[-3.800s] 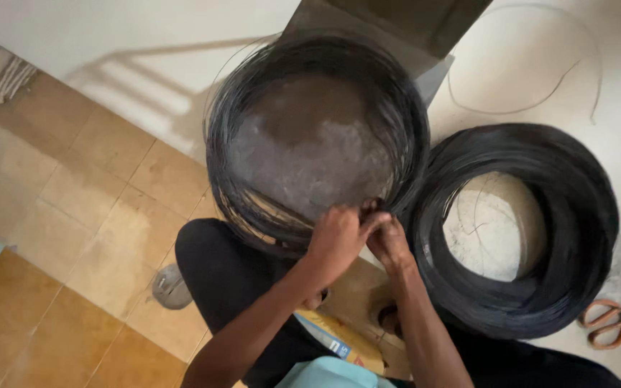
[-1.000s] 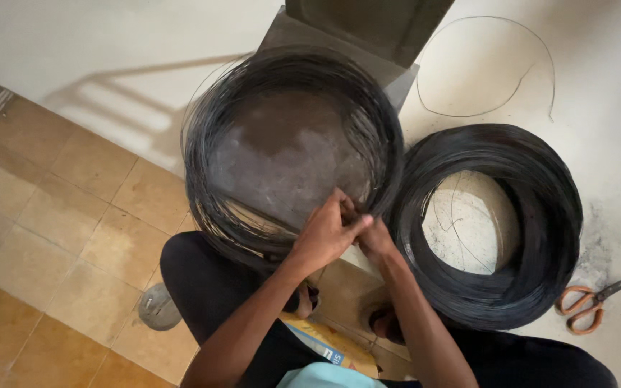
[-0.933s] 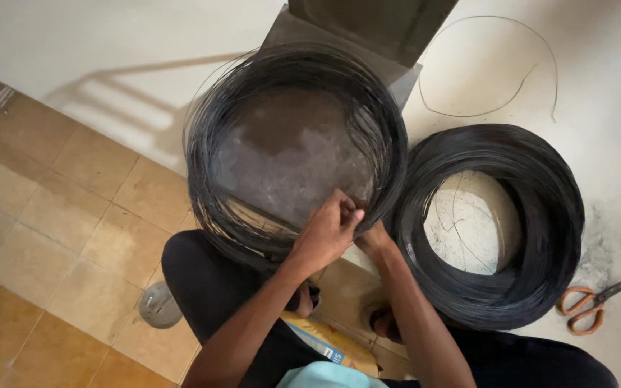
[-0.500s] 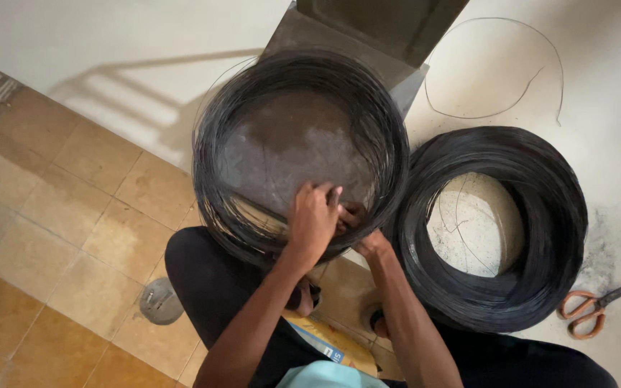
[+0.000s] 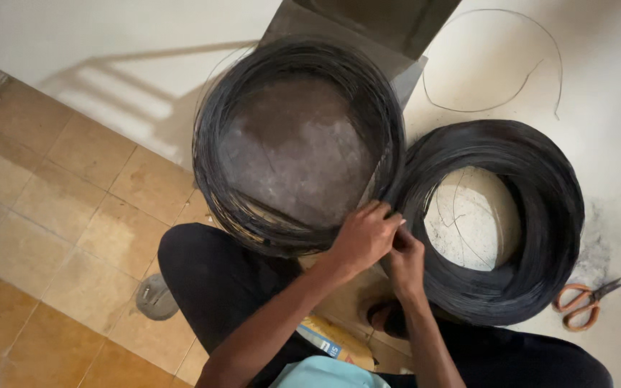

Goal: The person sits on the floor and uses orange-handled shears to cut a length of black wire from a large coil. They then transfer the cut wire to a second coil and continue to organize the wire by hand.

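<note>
Two big coils of thin black wire lie on the floor in front of me. The left coil (image 5: 213,144) rests on a grey stone slab (image 5: 296,151). The right coil (image 5: 548,208) is thicker and lies on the pale floor. My left hand (image 5: 363,237) and my right hand (image 5: 405,260) meet between the two coils, at the near right rim of the left one. Both pinch strands of black wire there. My fingertips are bunched together, and the wire between them is mostly hidden.
Orange-handled scissors (image 5: 582,305) lie on the pale floor at the right. A loose wire strand (image 5: 540,72) curls on the floor behind the right coil. A grey block (image 5: 375,29) stands at the back. Tan floor tiles (image 5: 59,215) spread left. My dark-clothed legs (image 5: 217,280) sit below.
Both hands have stayed at the left coil's near rim. Half a second ago my left hand reached up over the rim; now it has drawn back beside my right hand.
</note>
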